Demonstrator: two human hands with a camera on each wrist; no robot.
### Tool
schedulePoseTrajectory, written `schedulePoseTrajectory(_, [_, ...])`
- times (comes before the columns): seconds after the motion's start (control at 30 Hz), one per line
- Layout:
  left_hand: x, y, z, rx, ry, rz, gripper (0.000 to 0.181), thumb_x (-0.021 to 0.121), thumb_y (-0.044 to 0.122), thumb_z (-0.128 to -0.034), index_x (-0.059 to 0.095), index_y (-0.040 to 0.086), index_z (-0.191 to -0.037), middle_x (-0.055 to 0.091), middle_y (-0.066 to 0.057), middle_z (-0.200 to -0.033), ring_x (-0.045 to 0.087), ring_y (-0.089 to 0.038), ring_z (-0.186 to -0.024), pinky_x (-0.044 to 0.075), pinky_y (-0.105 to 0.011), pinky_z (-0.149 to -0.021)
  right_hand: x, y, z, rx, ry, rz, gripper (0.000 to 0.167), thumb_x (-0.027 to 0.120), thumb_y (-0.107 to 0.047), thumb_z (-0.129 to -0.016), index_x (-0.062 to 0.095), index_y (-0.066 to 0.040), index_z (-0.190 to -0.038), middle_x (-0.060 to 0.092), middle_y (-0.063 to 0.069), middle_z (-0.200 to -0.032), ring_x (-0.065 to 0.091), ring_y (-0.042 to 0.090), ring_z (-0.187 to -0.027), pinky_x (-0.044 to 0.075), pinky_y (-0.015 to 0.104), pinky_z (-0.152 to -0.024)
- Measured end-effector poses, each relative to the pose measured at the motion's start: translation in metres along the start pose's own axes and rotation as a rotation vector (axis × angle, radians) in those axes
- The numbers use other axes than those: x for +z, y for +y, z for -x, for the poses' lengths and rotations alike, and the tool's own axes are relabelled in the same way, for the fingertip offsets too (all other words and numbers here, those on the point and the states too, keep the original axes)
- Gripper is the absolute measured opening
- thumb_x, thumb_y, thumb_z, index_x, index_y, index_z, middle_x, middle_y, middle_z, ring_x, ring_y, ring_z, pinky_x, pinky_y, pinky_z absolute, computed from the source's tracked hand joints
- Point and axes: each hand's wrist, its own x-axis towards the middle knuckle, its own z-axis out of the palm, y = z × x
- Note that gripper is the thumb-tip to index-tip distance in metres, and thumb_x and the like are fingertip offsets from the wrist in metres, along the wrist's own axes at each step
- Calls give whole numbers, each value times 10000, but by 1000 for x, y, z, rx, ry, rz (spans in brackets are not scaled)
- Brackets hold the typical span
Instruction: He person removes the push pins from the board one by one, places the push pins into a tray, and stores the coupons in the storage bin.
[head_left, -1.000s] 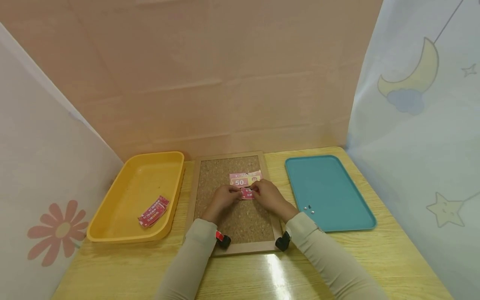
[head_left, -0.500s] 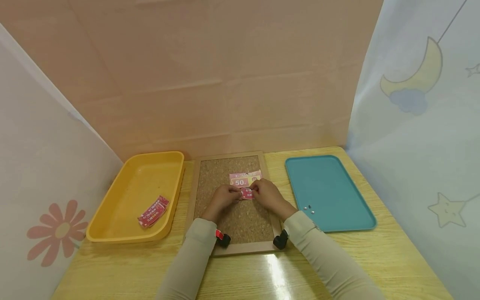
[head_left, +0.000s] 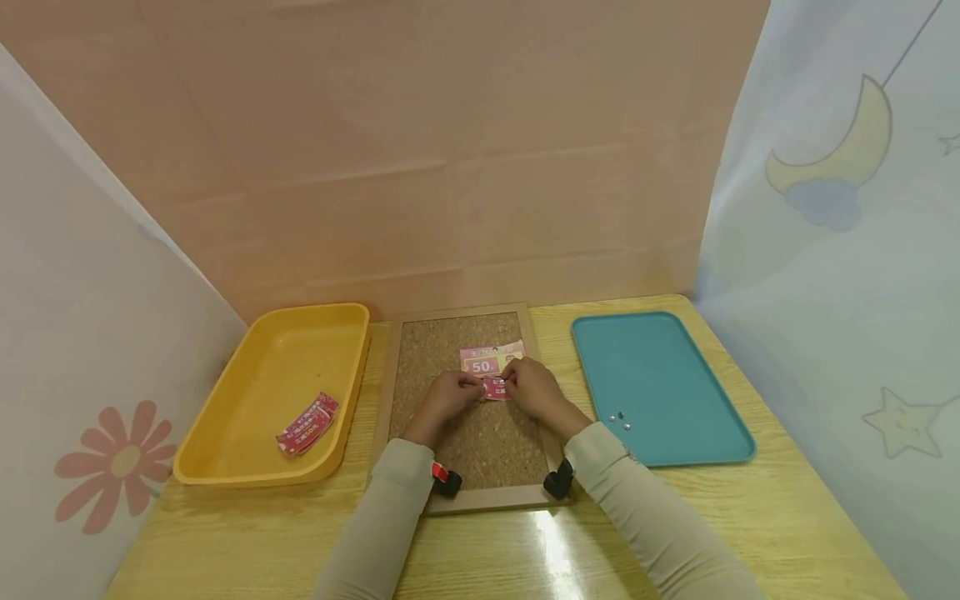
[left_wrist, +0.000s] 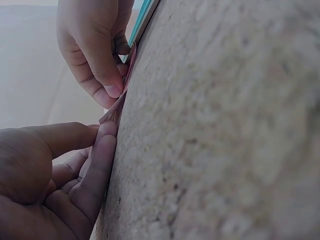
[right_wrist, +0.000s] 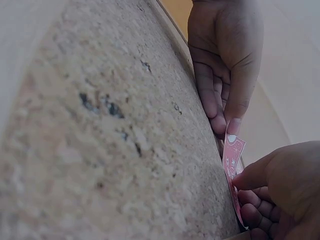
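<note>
Both hands meet over a wood-framed cork board (head_left: 467,454). A small pink coupon (head_left: 495,388) lies between them; the left hand (head_left: 448,398) pinches its left end and the right hand (head_left: 538,393) its right part. In the right wrist view the coupon (right_wrist: 232,155) stands slightly off the cork, with the right thumb pressed on its face. The left wrist view shows the left fingers (left_wrist: 102,150) curled at one edge of the coupon. Just above it on the board is another pink coupon (head_left: 480,366) marked 50, with a small pin at its top.
On the left stands a yellow tray (head_left: 285,346) with several pink coupons (head_left: 306,427) in its near right part. A teal tray (head_left: 660,375) lies to the right, holding a few small pins (head_left: 627,427) near its left edge. Walls of cloth enclose the table (head_left: 247,542).
The right wrist has shifted slightly to the left, while its fingers stay at the coupon. The left hand looks unmoved.
</note>
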Motion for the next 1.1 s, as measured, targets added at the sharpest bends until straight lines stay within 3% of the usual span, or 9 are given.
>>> schedulePoseTrajectory(1.1, [3, -2, -3, -7, -12, 24, 210, 664, 167, -917, 684, -10, -1029, 691, -73, -872, 659, -144, -765, 545, -279, -693, 1, -1, 1, 17, 4, -16, 100, 618, -106, -911, 672, -62, -984, 578, 30, -869, 539, 189, -781, 449, 398, -726])
